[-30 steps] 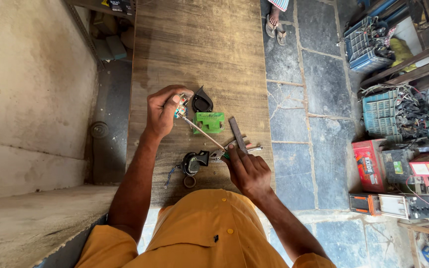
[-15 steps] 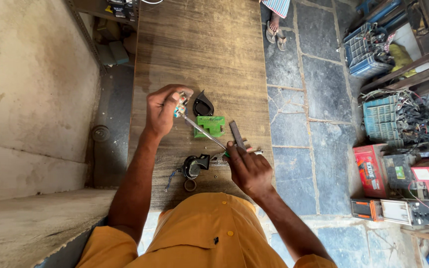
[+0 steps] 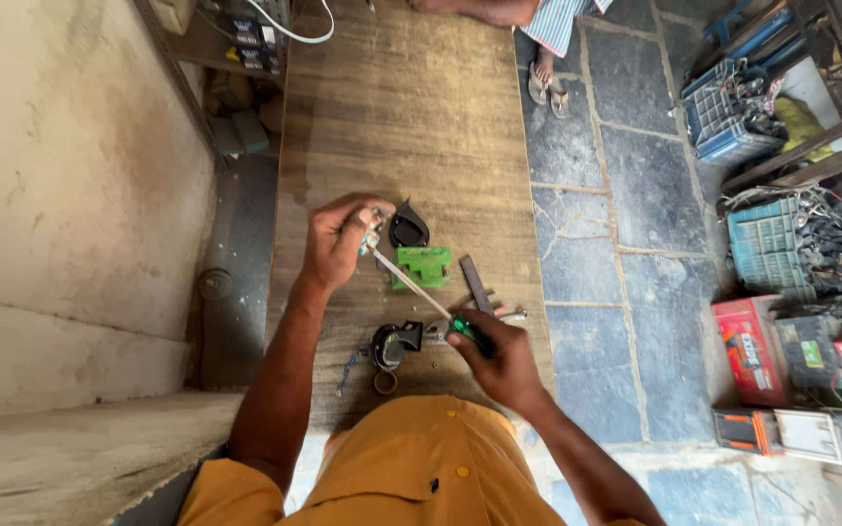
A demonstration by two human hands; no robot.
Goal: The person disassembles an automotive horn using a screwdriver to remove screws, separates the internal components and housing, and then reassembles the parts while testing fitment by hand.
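My left hand [image 3: 338, 239] is closed around a small metal part [image 3: 372, 234] above the wooden table [image 3: 411, 107]. My right hand [image 3: 504, 365] grips the green handle of a screwdriver [image 3: 431, 302], whose shaft runs up to the part in my left hand. Just beyond lie a black rounded cover [image 3: 407, 228] and a green plastic block [image 3: 423, 266]. A black mechanical part [image 3: 392, 343] with a ring sits near the table's front edge, below the screwdriver.
A dark flat bar [image 3: 476, 283] lies on the table right of the green block. Another person's foot and sandals [image 3: 548, 83] are at the far end. Crates of wires and parts [image 3: 791, 244] and red boxes [image 3: 752, 351] stand on the stone floor at right. A concrete wall is at left.
My right hand has moved down toward me and now grips the screwdriver's green handle; the flat bar that was beside it now lies on the table. My left hand has barely moved.
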